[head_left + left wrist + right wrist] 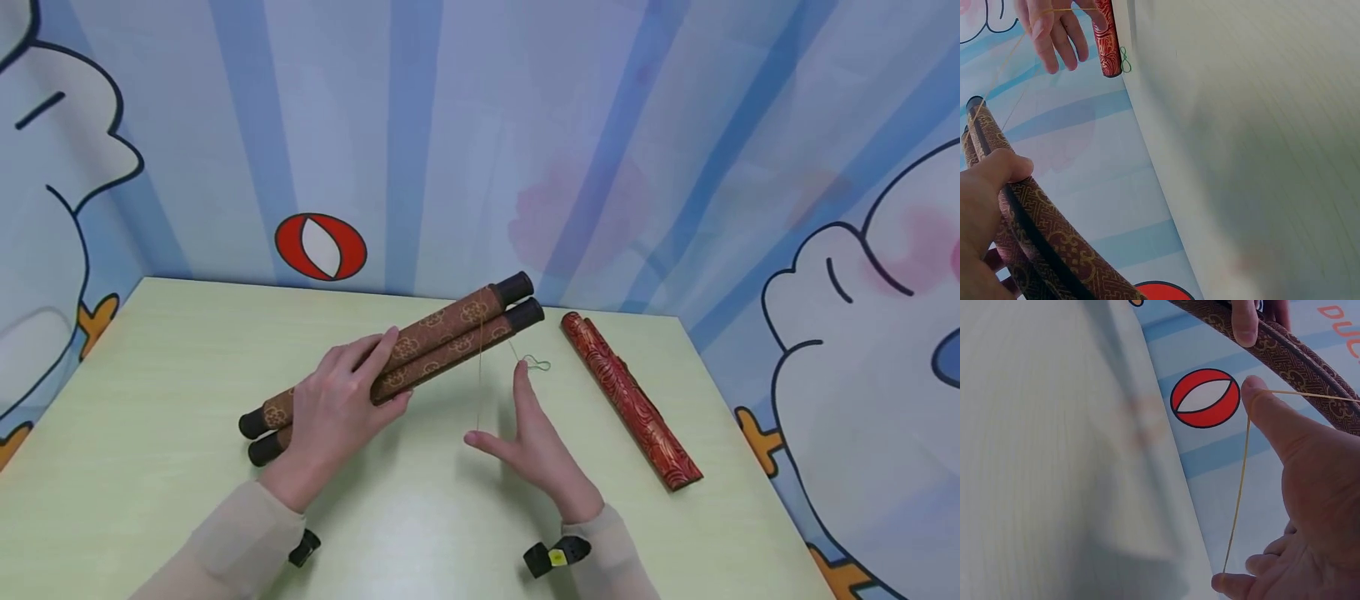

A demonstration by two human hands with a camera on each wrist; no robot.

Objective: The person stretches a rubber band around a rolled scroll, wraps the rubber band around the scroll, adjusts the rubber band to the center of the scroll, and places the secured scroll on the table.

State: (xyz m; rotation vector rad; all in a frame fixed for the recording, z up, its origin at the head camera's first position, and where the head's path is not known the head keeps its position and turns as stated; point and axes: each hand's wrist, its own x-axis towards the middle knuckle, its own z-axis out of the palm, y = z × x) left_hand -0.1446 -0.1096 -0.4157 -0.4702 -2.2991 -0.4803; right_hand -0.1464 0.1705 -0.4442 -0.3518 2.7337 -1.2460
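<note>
My left hand grips a brown patterned scroll, rolled from both sides into two parallel rolls with black end knobs. It is held tilted above the table, its right end pointing up and away. At the scroll's right end, a thin yellowish rubber band runs from the rolls to my right hand. Thumb and forefinger are spread apart there and stretch the band between their tips. The other right fingers are extended below it in the left wrist view.
To the right, a red patterned roll lies slantwise on the pale table. Close to its upper end is a small twisted green band. A blue striped cartoon curtain stands behind the table and along its sides.
</note>
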